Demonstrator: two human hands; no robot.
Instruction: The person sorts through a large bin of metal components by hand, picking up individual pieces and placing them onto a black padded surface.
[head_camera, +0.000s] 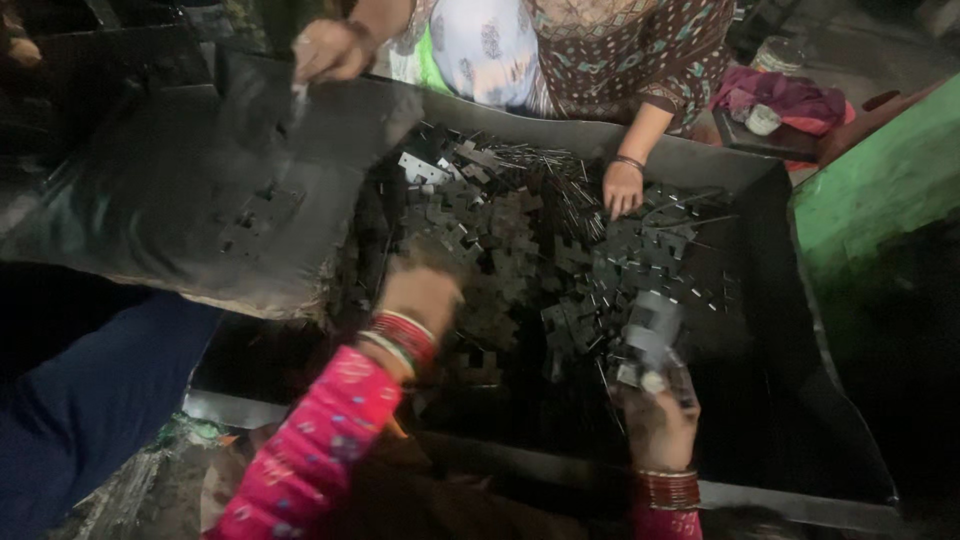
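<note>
Metal pieces (520, 250), small, flat and cross-shaped, lie in a big heap in the dark metal tray (800, 420) in front of us. Our right hand (660, 425) is closed around a stack of these pieces (650, 335) and holds it up over the near side of the tray. Our left hand (420, 295) reaches down into the heap, but it is blurry, so we cannot tell if it is open or holding something. Only a few pieces sit on the flat dark sheet (180, 190) to the left, and most are in the heap, so lots looks left to do. Across the tray, another person's hand (622, 188) rests on the heap, and their other hand (330, 50) pinches something small above the sheet. The tray's corners are very dark, and thin rods (560, 160) at the far side are hard to make out.
</note>
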